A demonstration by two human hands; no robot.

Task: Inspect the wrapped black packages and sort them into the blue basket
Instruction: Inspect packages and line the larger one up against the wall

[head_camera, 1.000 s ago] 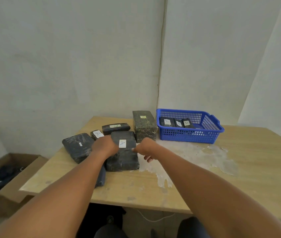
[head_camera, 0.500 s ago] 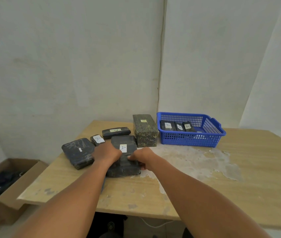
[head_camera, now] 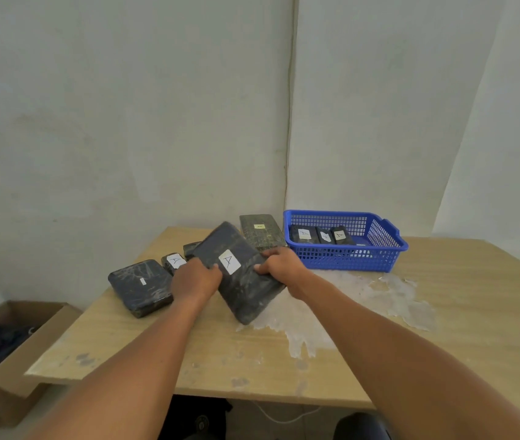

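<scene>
A large black wrapped package with a white label marked "A" is tilted up off the table. My left hand grips its left edge and my right hand grips its right edge. The blue basket stands behind and to the right, holding three small labelled black packages. On the table lie another flat black package at the left, a small labelled one partly behind my left hand, and a greenish-black block at the back.
The wooden table has a patch of peeled white film in the middle. An open cardboard box with dark contents sits on the floor at the left. Walls close off the back.
Both hands closed on the large "A" package and raised it from the table, tilting its label toward me and turning it.
</scene>
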